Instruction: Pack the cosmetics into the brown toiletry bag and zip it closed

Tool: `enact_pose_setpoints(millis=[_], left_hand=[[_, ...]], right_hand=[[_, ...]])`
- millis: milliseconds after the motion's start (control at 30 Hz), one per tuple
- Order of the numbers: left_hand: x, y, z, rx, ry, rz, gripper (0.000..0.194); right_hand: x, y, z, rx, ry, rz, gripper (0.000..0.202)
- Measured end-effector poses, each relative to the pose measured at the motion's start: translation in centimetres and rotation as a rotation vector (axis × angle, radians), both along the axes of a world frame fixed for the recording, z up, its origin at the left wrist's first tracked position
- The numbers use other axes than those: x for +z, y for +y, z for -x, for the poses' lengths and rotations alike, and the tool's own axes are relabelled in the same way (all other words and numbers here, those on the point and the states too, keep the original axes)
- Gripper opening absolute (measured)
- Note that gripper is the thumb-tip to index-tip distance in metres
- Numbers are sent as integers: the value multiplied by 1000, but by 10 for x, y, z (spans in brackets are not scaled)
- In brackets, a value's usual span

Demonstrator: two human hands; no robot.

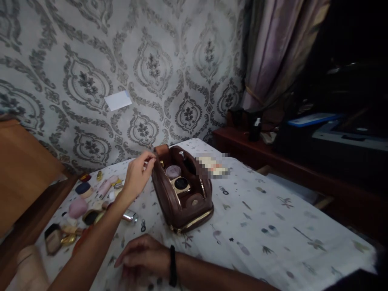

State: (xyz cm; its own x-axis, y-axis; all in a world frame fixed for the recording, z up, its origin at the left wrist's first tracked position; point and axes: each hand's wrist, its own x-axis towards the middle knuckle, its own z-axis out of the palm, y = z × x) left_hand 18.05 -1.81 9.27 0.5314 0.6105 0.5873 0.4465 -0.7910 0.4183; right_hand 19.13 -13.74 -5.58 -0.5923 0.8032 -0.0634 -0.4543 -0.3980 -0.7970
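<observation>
A brown leather-look cosmetic bag point(165, 200) stands unzipped on the patterned cloth. Inside it show a round pinkish compact point(173, 171), a gold case with a black round top point(181, 184) and a dark item with a silver tip point(188, 161). My left hand point(140, 173) is at the bag's far left rim, thumb and fingertips pinched on its edge. Low over the cloth in front of the bag is my right hand point(145, 256), fingers loosely stretched, nothing visible in it. A black band circles that wrist.
Several cosmetics lie at the left, among them a pink puff point(78, 207), a navy-lidded jar point(83, 189) and a silver-capped tube point(130, 216). A blurred pale packet point(214, 166) lies behind the bag. A dark red wooden cabinet point(236, 141) borders the right.
</observation>
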Motion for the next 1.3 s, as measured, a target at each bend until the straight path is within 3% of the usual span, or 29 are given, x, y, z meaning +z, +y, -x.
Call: enact_pose_setpoints(millis=[167,300,500,667,800,967,1133,1300], left_hand=[[-62,-13,64,165,32,61,15],[-93,-19,107,281,51,49,16],[-105,-21,146,421,15,31,18],[-96,-12,162,502,77,27,18],[-74,33,175,622,263,108,20],[-53,128,191,739,454,185,22],[-63,202,189,798,663,253,38],[-82,239,188,807,780,313,38]], right_hand=[[-2,-2,0,-41,-8,-54,54],[0,-1,-2,-34,-2,-50,47],[12,-3,-8,-62,-9,7,41],[18,-2,-12,-108,-19,67,36],[17,-3,-12,-104,-14,111,36],[17,-1,-10,-77,1,155,39],[14,4,-12,-98,32,221,39],[8,8,-15,-123,72,276,40]])
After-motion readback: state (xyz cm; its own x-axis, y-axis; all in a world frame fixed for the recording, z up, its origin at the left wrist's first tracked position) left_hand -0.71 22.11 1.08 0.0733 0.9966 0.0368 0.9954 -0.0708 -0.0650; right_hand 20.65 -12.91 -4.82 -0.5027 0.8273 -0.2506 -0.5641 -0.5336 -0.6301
